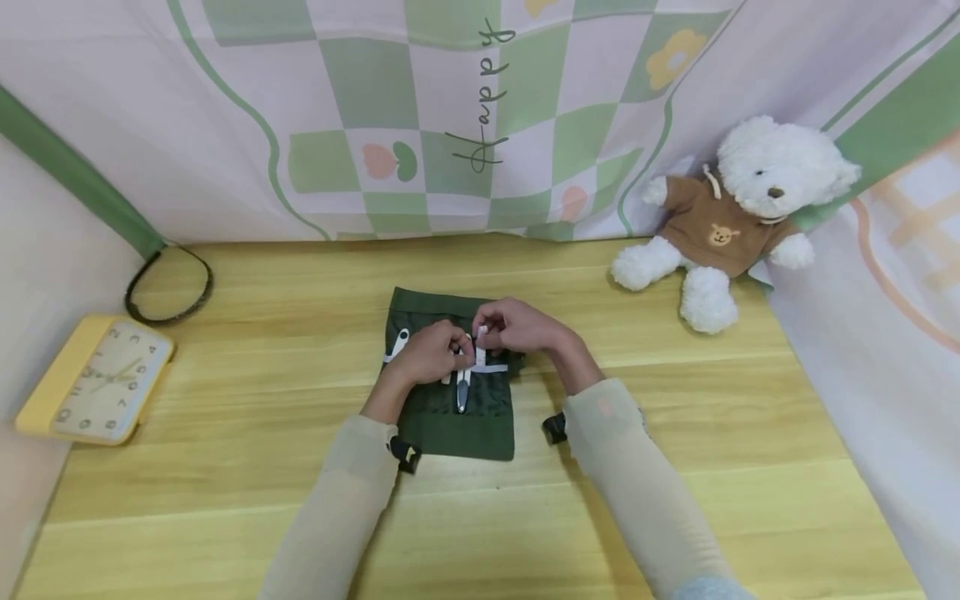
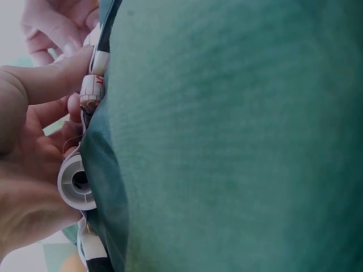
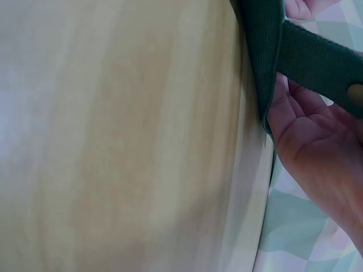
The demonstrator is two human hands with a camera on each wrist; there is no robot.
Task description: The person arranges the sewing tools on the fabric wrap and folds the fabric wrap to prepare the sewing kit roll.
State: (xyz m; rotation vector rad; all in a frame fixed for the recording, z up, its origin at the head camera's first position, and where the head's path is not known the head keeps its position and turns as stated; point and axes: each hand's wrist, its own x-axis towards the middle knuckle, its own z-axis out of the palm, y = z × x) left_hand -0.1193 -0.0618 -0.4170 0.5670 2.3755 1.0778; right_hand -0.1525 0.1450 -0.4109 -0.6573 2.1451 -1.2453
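A dark green fabric sewing pouch [image 1: 459, 437] lies unfolded on the table, with a white elastic band [image 1: 495, 368] across its middle. My left hand [image 1: 429, 354] bends over the pouch, thumb and fingers pinching the band. Opposite it, my right hand [image 1: 525, 327] pinches the top of a narrow white strip [image 1: 481, 354], which looks like measuring tape. Between the hands lies a white tool with a dark grey end [image 1: 462, 393]; another white-handled tool [image 1: 400, 342] is under the band at left. The left wrist view shows a white spool [image 2: 67, 184] and a small roll with red marks [image 2: 92, 88].
A yellow clock [image 1: 112, 375] and a black hoop [image 1: 168, 283] are at the left. At the back right sits a white teddy bear [image 1: 723, 225] in a brown top. A checked curtain [image 1: 442, 108] hangs behind the table. The pouch's snap strap [image 3: 317, 59] sticks out near my right hand.
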